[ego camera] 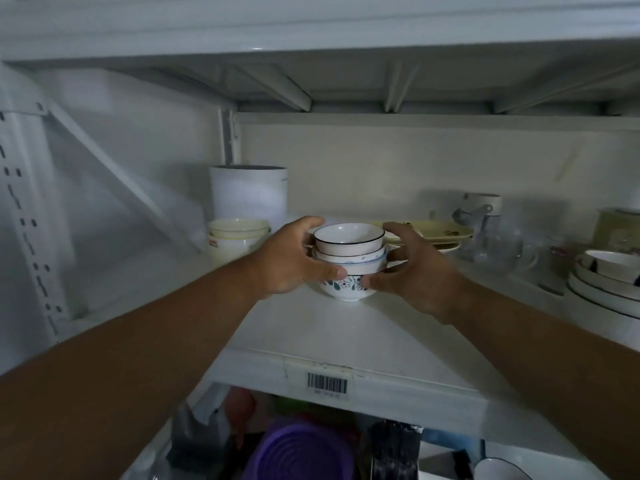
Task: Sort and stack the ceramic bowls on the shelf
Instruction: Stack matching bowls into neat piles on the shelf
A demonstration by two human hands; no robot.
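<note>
A stack of small ceramic bowls stands on the white shelf. The top bowl is white with a dark rim, and the bottom one carries a blue flower pattern. My left hand wraps the stack's left side, thumb across the front. My right hand cups the right side, thumb on the flowered bowl and fingers spread near the rim. The stack rests upright on the shelf.
Cream bowls and a white cylinder stand behind on the left. A yellowish plate, a glass jug and stacked dark-rimmed plates lie to the right. A purple item sits on the shelf below.
</note>
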